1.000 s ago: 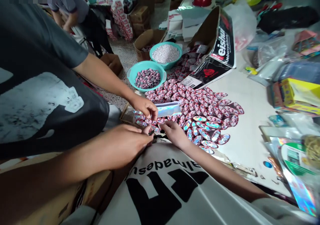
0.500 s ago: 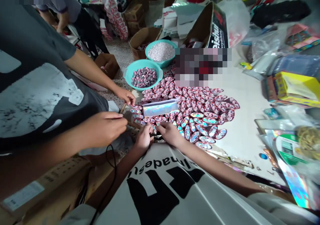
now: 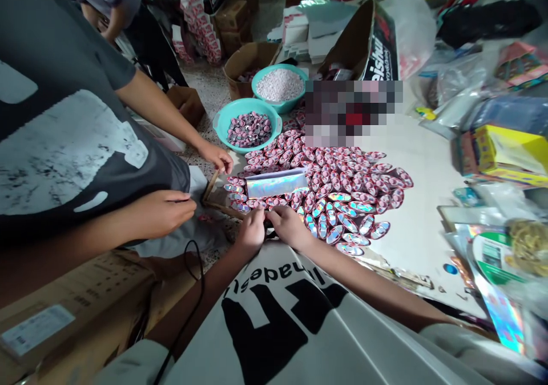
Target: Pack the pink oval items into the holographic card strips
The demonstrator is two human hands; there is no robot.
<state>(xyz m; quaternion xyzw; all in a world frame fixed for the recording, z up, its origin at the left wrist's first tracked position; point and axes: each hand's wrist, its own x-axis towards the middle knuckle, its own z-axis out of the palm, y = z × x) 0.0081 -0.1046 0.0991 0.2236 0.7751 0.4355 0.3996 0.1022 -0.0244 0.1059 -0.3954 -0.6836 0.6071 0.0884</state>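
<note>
Drawn leftward since a second ago, a co-worker's far hand and near hand hang left of the shiny pink-and-silver oval pieces spread on the white table. The wearer's left hand and right hand nearly meet at its near edge, fingers curled together; whether they grip anything, I cannot tell.

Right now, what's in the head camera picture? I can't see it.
The wearer's left hand and right hand are close together beside many pink and silvery oval pieces on a table; two teal bowls and a co-worker's hands are nearby.
</note>
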